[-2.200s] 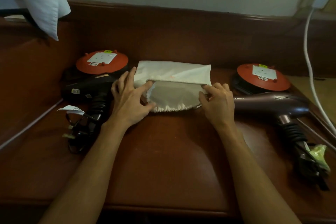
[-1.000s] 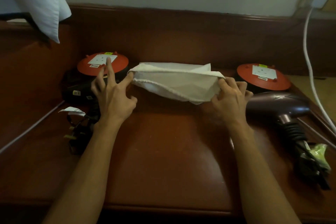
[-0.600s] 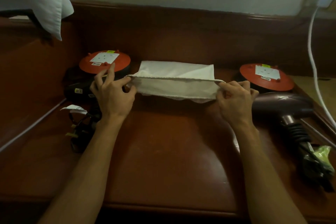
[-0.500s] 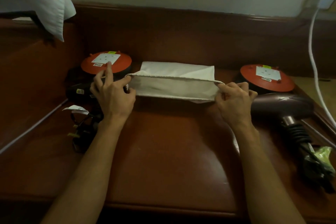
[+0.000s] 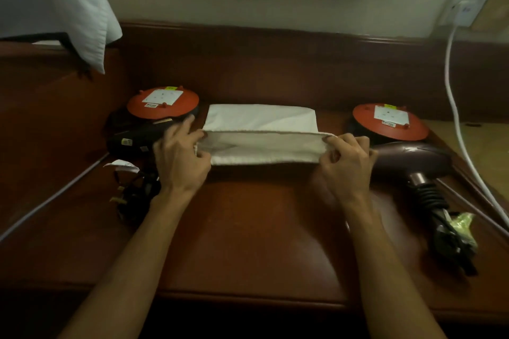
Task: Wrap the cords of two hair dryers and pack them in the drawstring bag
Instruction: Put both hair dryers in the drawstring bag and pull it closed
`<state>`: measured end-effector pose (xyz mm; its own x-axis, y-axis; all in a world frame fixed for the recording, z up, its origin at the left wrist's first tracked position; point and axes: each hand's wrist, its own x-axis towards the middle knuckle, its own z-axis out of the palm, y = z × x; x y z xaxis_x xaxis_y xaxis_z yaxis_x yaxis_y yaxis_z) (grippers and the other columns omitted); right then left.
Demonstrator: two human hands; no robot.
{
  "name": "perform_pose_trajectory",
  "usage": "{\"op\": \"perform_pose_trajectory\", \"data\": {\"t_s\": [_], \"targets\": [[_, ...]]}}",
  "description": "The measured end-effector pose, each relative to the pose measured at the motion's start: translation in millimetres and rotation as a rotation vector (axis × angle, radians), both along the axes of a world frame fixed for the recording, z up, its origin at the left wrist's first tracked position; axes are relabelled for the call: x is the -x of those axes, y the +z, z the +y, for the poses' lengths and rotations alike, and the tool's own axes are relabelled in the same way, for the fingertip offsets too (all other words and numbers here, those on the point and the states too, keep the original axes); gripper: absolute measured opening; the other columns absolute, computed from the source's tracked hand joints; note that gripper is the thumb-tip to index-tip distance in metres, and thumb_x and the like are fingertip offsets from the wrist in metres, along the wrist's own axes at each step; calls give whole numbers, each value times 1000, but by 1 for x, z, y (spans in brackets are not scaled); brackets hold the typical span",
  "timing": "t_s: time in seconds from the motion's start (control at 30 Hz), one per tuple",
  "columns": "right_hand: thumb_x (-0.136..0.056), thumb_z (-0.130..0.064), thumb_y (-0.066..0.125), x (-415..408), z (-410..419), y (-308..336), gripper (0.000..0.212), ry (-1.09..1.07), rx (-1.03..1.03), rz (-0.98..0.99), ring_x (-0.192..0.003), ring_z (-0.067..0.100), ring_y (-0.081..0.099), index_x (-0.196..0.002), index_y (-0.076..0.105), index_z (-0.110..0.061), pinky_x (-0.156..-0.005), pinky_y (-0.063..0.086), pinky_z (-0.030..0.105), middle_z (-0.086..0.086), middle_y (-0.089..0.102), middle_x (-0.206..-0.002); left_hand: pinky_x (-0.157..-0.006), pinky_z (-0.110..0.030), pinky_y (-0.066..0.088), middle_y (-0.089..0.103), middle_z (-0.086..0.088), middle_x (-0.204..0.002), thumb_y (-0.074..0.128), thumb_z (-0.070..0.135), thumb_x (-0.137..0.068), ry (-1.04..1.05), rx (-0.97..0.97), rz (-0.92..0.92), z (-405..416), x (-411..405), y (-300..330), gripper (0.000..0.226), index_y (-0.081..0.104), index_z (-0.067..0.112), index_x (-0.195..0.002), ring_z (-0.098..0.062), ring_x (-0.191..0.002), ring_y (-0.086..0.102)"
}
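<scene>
A white drawstring bag [image 5: 261, 129] lies in the middle of the brown table, its mouth facing me. My left hand [image 5: 181, 158] pinches the mouth's left corner and my right hand [image 5: 345, 159] pinches the right corner, holding the opening stretched wide. A black hair dryer [image 5: 136, 140] lies to the left, partly behind my left hand, with its bundled cord and plug [image 5: 132, 195] nearer me. A dark maroon hair dryer [image 5: 413, 159] lies to the right, its black cord [image 5: 451, 239] bunched beside a green wrapper.
Two orange discs [image 5: 162, 102] [image 5: 391, 121] with white labels stand behind the dryers. A white cable [image 5: 457, 118] runs down from a wall socket at the right. A white cloth [image 5: 55, 3] hangs at the top left. The table's [image 5: 248, 242] front edge is close to me.
Both hands lifted the bag's mouth off the table, pulled it taut sideways, and now hold it lower with the opening spread toward me.
</scene>
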<state>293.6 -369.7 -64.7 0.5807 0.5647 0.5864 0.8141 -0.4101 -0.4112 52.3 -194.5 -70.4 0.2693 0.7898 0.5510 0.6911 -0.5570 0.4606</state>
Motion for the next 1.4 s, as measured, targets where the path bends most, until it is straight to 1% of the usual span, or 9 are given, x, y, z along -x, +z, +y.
{"op": "perform_pose_trajectory", "data": {"t_s": [0.07,0.17,0.33,0.53,0.67,0.8,0.93,1.2,1.4], "targets": [[-87,-11,69,8,-14,-6,14,23,-20,19,-109,27,48,-100,73,-11,-84,23,30,6,66,-109,-93,-42,53,68,-6,-129,72,3,-81,-94,78,-119,-18,7,-7,28,73,13,-107,-28,-115,64],[-87,-11,70,7,-30,-16,8,21,53,103,-113,26,47,-95,72,-11,-85,27,32,6,65,-112,-72,-34,51,72,-4,-98,69,4,-83,-125,104,-160,-29,14,-12,13,69,16,-89,-20,-89,64],[-85,-15,73,10,-63,-17,7,24,122,138,-106,26,49,-92,74,-13,-83,38,36,4,62,-108,-82,-51,56,71,-8,-105,65,1,-83,-122,113,-154,-42,24,-15,15,63,15,-78,-21,-98,56],[-88,-22,67,3,-106,20,28,-154,193,-51,-113,36,47,-114,66,-12,-96,42,52,17,56,-121,-94,-40,48,69,-2,-114,66,10,-86,-315,94,-32,-90,-28,10,13,67,22,-91,-24,-113,56],[-91,-33,67,-31,-113,42,63,-247,492,139,-131,40,39,-147,41,-23,-106,41,55,19,34,-146,-96,-39,48,65,-2,-127,67,30,-96,-469,215,289,-107,-79,10,24,70,28,-119,-23,-118,57],[-93,-39,64,-59,-117,40,87,-257,733,281,-137,42,38,-158,7,-42,-109,40,57,19,25,-156,-87,-36,54,72,-4,-116,65,31,-98,-458,196,329,-105,-105,1,20,76,22,-112,-24,-104,65],[-95,-37,61,-72,-124,33,94,-225,727,292,-126,39,54,-155,-10,-46,-105,45,55,20,47,-145,-80,-35,54,72,-2,-110,64,31,-99,-455,228,284,-99,-116,-3,20,78,21,-109,-20,-92,64],[-96,-38,60,-66,-129,22,95,-166,688,185,-121,34,58,-153,-16,-49,-100,49,56,14,50,-142,-75,-28,42,74,-3,-113,68,31,-97,-517,387,230,-88,-118,-4,22,78,19,-112,-13,-92,58],[-95,-35,66,-41,-158,26,96,-36,327,318,-124,33,55,-154,-7,-53,-99,49,47,14,47,-147,-62,-14,40,71,1,-98,72,27,-94,-613,428,144,-83,-117,7,21,79,15,-110,-11,-89,62]]}}
